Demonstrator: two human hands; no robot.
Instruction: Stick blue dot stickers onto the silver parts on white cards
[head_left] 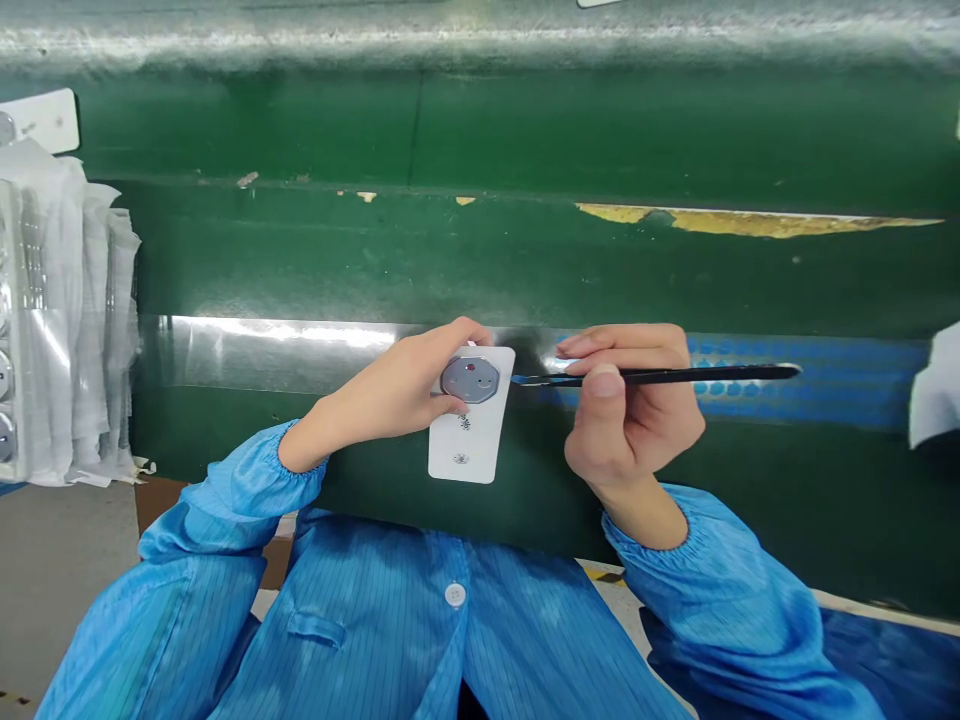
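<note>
My left hand grips a white phone back cover with rounded corners, its thumb and fingers at the sides of the upper part. A round grey camera plate with a small red spot sits on that cover, and dark print marks the surface below it. Between the thumb and fingers of my right hand are black tweezers, held nearly level. Their tip points left, close to the cover's right edge, with a small blue piece at it. Whether the tip touches the cover I cannot tell.
A clear strip with rows of blue round dots lies on the green table at right. Stacked trays with white wrapping stand at left, near another white cover. White paper is at the right edge.
</note>
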